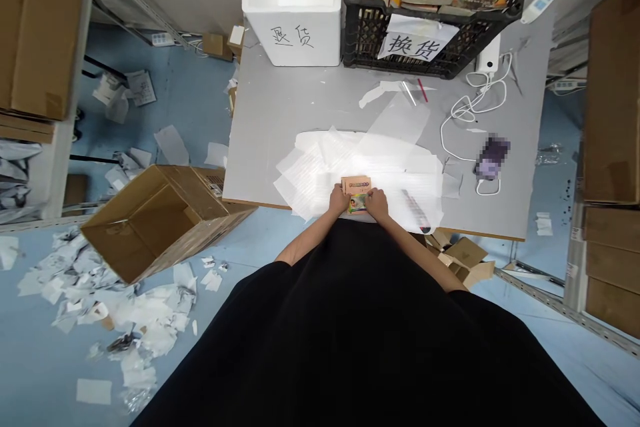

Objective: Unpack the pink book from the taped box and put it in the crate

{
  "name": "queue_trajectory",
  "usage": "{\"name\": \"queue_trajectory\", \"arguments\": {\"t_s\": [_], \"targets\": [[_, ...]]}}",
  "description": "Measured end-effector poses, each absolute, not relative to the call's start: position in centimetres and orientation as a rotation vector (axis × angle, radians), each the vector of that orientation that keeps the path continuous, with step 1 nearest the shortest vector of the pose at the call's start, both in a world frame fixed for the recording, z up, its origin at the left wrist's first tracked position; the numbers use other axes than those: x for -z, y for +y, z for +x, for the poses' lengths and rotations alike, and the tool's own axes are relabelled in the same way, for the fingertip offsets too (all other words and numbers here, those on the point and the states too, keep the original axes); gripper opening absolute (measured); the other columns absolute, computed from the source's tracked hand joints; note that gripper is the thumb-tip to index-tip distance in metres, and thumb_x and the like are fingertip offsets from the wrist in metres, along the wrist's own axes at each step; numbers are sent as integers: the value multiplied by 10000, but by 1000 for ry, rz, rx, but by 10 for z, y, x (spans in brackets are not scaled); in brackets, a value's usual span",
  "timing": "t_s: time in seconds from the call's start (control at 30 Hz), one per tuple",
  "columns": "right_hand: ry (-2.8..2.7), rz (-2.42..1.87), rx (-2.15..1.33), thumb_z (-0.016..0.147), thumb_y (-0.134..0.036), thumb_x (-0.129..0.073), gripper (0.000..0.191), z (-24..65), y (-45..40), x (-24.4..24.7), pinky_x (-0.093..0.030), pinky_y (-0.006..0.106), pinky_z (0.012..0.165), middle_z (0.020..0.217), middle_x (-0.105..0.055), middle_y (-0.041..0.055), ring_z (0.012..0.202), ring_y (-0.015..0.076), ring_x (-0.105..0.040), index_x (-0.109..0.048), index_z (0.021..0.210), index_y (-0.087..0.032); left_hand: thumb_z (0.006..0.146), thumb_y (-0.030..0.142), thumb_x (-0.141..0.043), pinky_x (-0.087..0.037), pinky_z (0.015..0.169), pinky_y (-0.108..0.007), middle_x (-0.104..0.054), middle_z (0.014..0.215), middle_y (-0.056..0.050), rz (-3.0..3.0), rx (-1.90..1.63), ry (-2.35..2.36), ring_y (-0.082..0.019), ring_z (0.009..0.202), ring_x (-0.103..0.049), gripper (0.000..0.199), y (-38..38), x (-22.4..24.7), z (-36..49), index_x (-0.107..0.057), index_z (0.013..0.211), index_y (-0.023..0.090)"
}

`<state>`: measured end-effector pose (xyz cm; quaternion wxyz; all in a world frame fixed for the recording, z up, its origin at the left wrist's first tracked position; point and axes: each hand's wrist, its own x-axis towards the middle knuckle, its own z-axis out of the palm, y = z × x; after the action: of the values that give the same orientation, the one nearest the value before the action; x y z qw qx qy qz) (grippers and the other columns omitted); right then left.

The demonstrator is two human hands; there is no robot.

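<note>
Both hands are at the front edge of the grey table, closed on the sides of small booklets with a tan and colourful cover. My left hand grips their left side, and my right hand grips the right. Whether there are two booklets or more, I cannot tell. Beneath them lie white sheets of paper, some fanned out to the left. A dark-tipped, pen-like item rests on the white surface right of my right hand.
A white foam box and a black crate of books stand at the back. A phone with white cables lies right. An open carton leans left of the grey table; paper scraps litter the floor.
</note>
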<state>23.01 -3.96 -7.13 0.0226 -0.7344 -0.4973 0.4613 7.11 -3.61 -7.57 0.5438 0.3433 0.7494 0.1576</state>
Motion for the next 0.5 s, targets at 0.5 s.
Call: {"name": "queue_trajectory", "arguments": {"t_s": [0.5], "targets": [[-931, -2149, -1770, 800, -252, -612, 341, 235, -34, 74, -485, 202, 817, 1040, -649, 61, 861, 95, -611, -573, 1108, -112, 770, 147, -609, -568, 797, -338, -679, 853, -31, 625, -505, 1573, -184, 802, -677, 412, -30, 76, 62, -558, 1177, 191]]}}
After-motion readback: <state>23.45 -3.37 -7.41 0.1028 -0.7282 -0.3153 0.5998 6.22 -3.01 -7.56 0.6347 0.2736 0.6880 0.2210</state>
